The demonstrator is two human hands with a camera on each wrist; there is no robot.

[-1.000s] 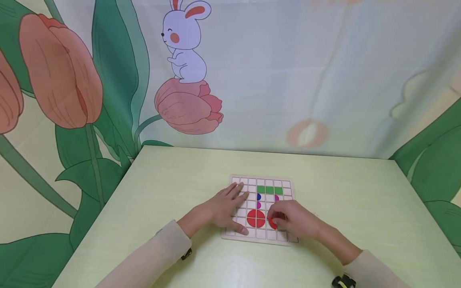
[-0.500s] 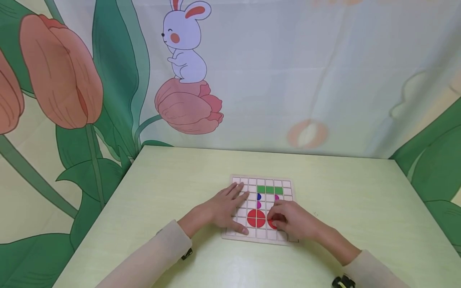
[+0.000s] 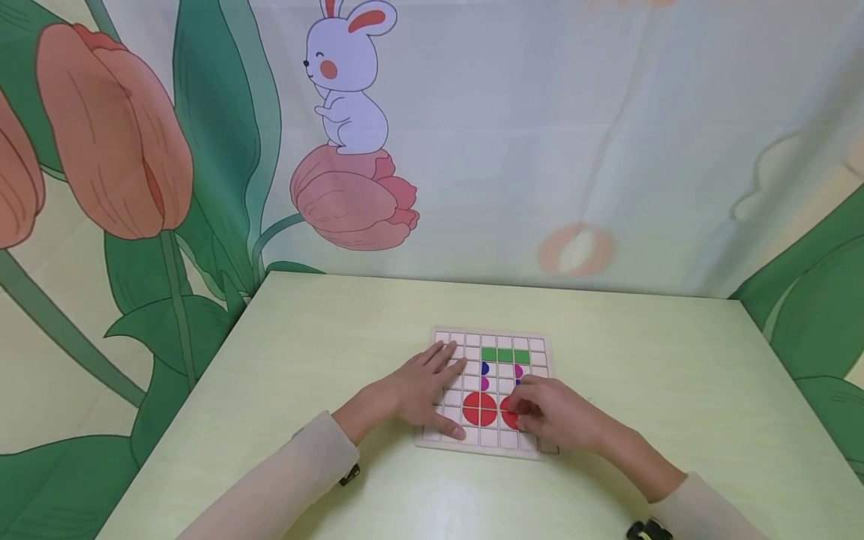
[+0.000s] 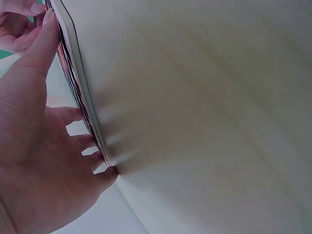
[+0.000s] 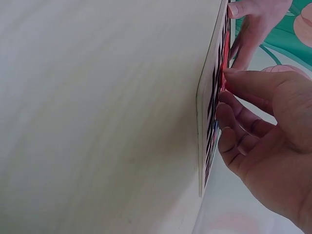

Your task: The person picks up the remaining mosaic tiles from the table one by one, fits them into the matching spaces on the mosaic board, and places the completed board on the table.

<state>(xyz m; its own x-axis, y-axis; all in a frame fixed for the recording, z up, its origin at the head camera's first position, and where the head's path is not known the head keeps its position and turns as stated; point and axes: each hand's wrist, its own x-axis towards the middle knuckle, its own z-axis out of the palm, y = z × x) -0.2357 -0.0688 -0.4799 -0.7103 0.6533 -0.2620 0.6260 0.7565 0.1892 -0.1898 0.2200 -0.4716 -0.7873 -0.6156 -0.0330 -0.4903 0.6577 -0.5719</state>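
A square pale board (image 3: 489,441) with a grid of cells lies on the table. My left hand (image 3: 421,390) rests flat on its left side, fingers spread, thumb near the front edge. Over the right part, my right hand (image 3: 560,414) pinches a small red tile, its fingertips down at the grid; the tile is mostly hidden. Red pieces (image 3: 508,412) show beside those fingertips. Left of them, a full red circle (image 3: 480,409) fills several cells. In the right wrist view, red (image 5: 226,84) shows between the thumb and index finger of the right hand (image 5: 273,141).
On the board, a green row (image 3: 505,355) runs near the top. Below it are a blue half-circle (image 3: 484,369) and magenta half-circles (image 3: 518,371). The pale table (image 3: 351,322) surrounds the board, and a printed curtain (image 3: 506,150) hangs behind.
My right hand has shifted slightly to the right, uncovering more red and a bit of blue below the right magenta half-circle. The left hand stays in place.
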